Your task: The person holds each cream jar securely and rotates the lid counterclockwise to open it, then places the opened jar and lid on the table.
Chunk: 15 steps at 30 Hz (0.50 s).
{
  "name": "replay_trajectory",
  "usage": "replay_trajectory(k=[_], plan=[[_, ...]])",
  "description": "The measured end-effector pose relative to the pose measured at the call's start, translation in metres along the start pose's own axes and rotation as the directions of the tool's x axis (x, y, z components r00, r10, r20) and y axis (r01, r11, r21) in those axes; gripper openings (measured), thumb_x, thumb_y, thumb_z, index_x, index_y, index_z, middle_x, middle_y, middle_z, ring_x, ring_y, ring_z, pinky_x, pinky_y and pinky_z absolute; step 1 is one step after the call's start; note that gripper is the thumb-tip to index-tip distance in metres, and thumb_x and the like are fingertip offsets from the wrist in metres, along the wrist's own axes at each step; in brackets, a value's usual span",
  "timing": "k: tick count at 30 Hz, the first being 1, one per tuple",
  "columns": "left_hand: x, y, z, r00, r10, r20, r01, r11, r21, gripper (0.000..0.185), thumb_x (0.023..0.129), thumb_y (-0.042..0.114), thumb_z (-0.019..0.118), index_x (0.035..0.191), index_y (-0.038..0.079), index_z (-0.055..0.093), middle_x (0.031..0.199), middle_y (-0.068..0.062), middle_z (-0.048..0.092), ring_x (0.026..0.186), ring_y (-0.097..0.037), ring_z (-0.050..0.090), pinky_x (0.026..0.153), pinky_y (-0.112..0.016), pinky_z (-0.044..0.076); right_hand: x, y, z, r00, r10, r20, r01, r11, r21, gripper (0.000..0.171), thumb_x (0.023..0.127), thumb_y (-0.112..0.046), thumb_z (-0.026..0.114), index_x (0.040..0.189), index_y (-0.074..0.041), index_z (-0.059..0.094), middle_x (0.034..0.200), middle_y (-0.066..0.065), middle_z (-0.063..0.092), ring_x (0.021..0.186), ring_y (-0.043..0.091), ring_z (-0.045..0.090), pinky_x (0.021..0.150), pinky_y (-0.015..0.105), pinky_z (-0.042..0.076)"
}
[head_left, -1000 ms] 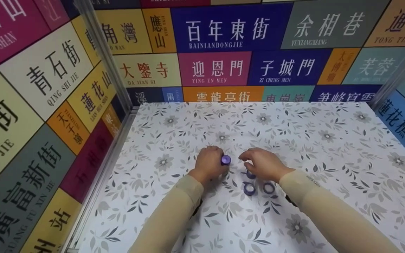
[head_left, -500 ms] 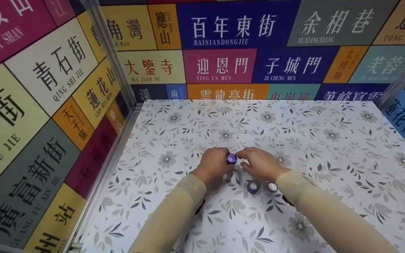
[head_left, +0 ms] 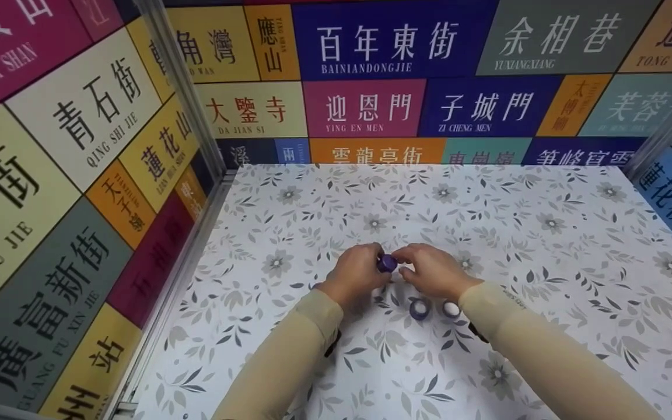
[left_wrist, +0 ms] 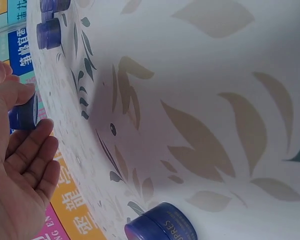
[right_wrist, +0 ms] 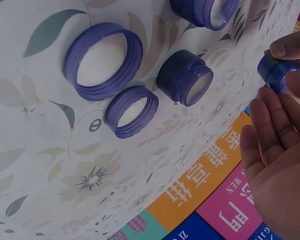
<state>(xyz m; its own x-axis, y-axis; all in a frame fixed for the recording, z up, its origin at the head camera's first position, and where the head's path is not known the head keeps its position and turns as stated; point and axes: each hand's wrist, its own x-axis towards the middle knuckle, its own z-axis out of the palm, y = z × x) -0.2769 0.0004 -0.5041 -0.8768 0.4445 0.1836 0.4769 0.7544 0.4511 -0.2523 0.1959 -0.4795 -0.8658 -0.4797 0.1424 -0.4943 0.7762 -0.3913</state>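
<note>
Nearest, at 6 o'clock from the hands, two small purple pieces sit side by side on the flowered table [head_left: 546, 245]: an open jar [head_left: 419, 308] and a lid [head_left: 451, 310] lying with its white inside up. The right wrist view shows more nearby: a wide lid [right_wrist: 103, 60] and a smaller lid [right_wrist: 131, 110], both upturned, an open jar [right_wrist: 185, 77] with whitish contents, and another jar [right_wrist: 205, 11] at 12 o'clock.

Just beyond, the left hand [head_left: 355, 274] curls its fingers around a small purple jar [head_left: 387, 263], seemingly to steady it. The right hand [head_left: 431, 271] meets it from 3 o'clock, thumb and forefinger pinching its cap, other fingers loosely extended. Its contents are hidden.

Farthest, at 12 o'clock, stands a wall of coloured signs [head_left: 365, 108].
</note>
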Motion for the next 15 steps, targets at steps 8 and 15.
replay_trajectory(k=[8,15], plan=[[0.002,0.0023,0.0011,0.999,0.024,-0.023,-0.024,1.0,0.01,0.026,0.078,0.029,0.077,0.095,0.012,0.067,0.081,0.005,0.062,0.072,-0.014,0.057,0.068,-0.031,0.048,0.0028,0.0011,-0.0018,0.999,0.044,0.005,-0.045,0.999,0.023,0.031,0.093,-0.027,0.068,0.119,-0.01,0.07,0.107,0.005,0.071,0.1,0.025,0.066,0.087,0.045,0.049],[0.0015,0.0045,0.0024,0.994,0.087,-0.072,-0.084,0.996,0.043,0.023,0.075,0.028,0.077,0.089,0.014,0.066,0.078,0.007,0.06,0.071,-0.014,0.056,0.067,-0.032,0.047,0.0057,0.0044,-0.0028,0.996,0.086,0.02,-0.087,0.992,0.089,0.029,0.093,-0.032,0.07,0.113,-0.011,0.072,0.097,0.001,0.073,0.092,0.024,0.069,0.082,0.044,0.05]])
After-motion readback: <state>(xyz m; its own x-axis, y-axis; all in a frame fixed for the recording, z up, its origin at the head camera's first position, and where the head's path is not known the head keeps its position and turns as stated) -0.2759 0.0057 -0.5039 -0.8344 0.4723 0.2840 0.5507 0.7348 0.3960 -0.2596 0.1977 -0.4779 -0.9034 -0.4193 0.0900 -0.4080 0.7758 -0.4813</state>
